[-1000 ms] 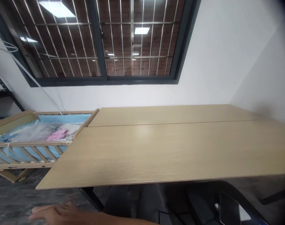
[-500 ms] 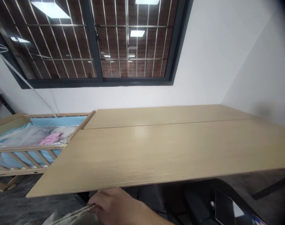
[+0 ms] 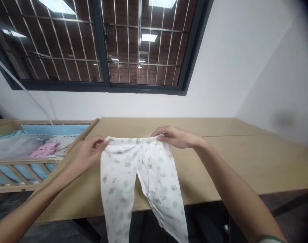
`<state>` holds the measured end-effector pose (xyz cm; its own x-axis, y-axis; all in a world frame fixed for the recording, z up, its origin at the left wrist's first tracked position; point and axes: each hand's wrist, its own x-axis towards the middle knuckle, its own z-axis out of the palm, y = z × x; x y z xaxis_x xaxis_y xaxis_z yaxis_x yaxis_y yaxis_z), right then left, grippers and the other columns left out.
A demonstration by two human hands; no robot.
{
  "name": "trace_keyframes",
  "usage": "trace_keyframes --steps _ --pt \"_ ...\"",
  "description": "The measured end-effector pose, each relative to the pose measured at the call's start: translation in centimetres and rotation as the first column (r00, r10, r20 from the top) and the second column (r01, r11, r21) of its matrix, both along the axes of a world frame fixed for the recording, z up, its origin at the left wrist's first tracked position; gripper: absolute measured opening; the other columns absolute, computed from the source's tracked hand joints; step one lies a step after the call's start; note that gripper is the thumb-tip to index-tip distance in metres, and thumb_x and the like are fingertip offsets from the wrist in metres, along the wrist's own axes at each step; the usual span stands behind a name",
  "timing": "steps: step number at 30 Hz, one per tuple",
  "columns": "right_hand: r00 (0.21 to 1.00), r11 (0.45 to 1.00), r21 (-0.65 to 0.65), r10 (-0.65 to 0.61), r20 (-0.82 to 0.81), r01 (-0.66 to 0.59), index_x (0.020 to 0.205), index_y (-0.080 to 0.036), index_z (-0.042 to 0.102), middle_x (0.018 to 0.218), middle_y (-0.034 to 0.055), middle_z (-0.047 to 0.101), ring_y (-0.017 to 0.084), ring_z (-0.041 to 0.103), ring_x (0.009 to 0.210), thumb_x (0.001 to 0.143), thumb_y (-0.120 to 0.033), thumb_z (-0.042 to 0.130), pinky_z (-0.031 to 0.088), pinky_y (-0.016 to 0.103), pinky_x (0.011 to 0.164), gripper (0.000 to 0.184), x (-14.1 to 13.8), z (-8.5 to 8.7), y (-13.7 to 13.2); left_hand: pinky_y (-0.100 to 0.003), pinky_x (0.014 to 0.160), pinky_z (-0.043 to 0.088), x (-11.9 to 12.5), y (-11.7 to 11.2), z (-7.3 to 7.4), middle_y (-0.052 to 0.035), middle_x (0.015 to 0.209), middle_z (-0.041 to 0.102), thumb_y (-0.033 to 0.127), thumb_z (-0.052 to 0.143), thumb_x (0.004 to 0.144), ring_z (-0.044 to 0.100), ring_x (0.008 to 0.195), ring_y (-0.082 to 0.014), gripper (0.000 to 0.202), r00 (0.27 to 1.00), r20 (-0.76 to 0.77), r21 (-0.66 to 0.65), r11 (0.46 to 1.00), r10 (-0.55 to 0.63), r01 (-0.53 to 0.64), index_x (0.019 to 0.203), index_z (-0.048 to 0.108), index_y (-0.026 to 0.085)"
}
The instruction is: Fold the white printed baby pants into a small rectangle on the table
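Note:
White baby pants (image 3: pixel 123 168) with a small green and grey print hang spread out by the waistband in front of me. My left hand (image 3: pixel 93 150) pinches the left end of the waistband, and my right hand (image 3: pixel 171 136) grips the right end with the thumb in front. Both legs dangle down past the front edge of the wooden table (image 3: pixel 214 168); their lower ends run out of the picture. The pants cover part of the tabletop.
On the left stands a wooden crib (image 3: pixel 27 184) with blue padding, a pink cloth (image 3: pixel 44 150) and white netting inside. Behind the table are a white wall (image 3: pixel 214 84) and a dark-framed, barred window (image 3: pixel 143 88). Dark objects under the table's front edge are hard to make out.
Half a second ago one hand held a bunched cloth low at the table's front edge. Now both hands are raised above the table, stretching the pants open between them.

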<state>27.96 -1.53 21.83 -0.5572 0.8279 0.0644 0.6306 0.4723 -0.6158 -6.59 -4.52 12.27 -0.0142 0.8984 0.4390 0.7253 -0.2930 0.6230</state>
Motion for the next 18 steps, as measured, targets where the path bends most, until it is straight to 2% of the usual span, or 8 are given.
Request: trace_keyframes --steps 2,4,7,9,11,14,18 --pt "1.0 1.0 -0.011 -0.028 0.014 0.028 0.106 -0.013 0.075 0.112 0.0093 0.073 0.017 0.067 0.098 0.096 -0.015 0.057 0.05 0.025 0.082 0.021 0.8 -3.5 4.2 -0.028 0.069 0.05 1.4 4.8 -2.5 -0.003 0.094 0.076 0.064 0.046 0.091 0.069 0.081 -0.022 0.047 0.996 -0.063 -0.115 0.992 -0.06 0.052 0.093 0.069 0.023" --pt "0.993 0.993 -0.004 -0.115 0.034 0.116 0.102 -0.011 0.074 0.108 0.0109 0.073 0.017 0.067 0.093 0.095 -0.011 0.057 0.049 0.024 0.077 0.018 1.0 -7.6 8.1 -0.028 0.072 0.049 2.5 8.6 -5.4 -0.0035 0.097 0.076 0.057 0.044 0.094 0.069 0.086 -0.0221 0.042 0.993 -0.111 -0.196 0.98 -0.036 0.014 0.093 0.069 0.022" --pt "0.971 0.975 0.006 -0.221 0.088 0.221 0.1 -0.01 0.071 0.106 0.0106 0.073 0.016 0.066 0.09 0.093 -0.008 0.059 0.047 0.022 0.076 0.015 0.4 -13.4 12.9 -0.028 0.075 0.047 3.8 12.7 -9.1 -0.0065 0.098 0.075 0.046 0.044 0.098 0.069 0.09 -0.0231 0.036 0.988 -0.154 -0.247 0.967 0.029 -0.067 0.095 0.068 0.02" --pt "0.963 0.968 0.016 -0.25 0.1 0.249 0.101 -0.01 0.07 0.106 0.0102 0.073 0.015 0.064 0.09 0.092 -0.007 0.058 0.046 0.022 0.076 0.016 -0.3 -16.2 15.1 -0.029 0.075 0.046 4.2 14.6 -10.9 -0.0091 0.098 0.075 0.041 0.042 0.101 0.069 0.093 -0.0239 0.034 0.979 -0.191 -0.275 0.953 0.077 -0.128 0.096 0.068 0.02" --pt "0.959 0.964 0.033 -0.267 0.098 0.265 0.105 -0.011 0.069 0.106 0.0094 0.072 0.015 0.063 0.09 0.093 -0.008 0.055 0.045 0.023 0.078 0.019 -0.9 -18.1 16.8 -0.031 0.077 0.047 4.4 16.1 -12.0 -0.0107 0.102 0.074 0.039 0.041 0.103 0.068 0.096 -0.024 0.034 0.965 -0.23 -0.295 0.937 0.122 -0.188 0.101 0.068 0.019" --pt "0.949 0.954 0.077 -0.297 0.102 0.29 0.111 -0.013 0.067 0.108 0.0086 0.069 0.017 0.06 0.098 0.094 -0.008 0.05 0.044 0.024 0.084 0.024 -1.6 -20.0 18.7 -0.037 0.086 0.05 4.6 18.0 -13.0 -0.0098 0.108 0.071 0.043 0.045 0.103 0.066 0.1 -0.0227 0.033 0.942 -0.286 -0.305 0.916 0.174 -0.261 0.11 0.066 0.018" --pt "0.918 0.925 0.146 -0.371 0.139 0.351 0.117 -0.018 0.065 0.124 0.0102 0.06 0.021 0.05 0.118 0.094 -0.011 0.053 0.037 0.031 0.1 0.027 -1.8 -22.0 20.0 -0.045 0.097 0.049 5.4 18.8 -13.9 -0.0086 0.115 0.067 0.046 0.054 0.1 0.063 0.107 -0.0229 0.034 0.915 -0.347 -0.294 0.902 0.208 -0.317 0.113 0.065 0.016"
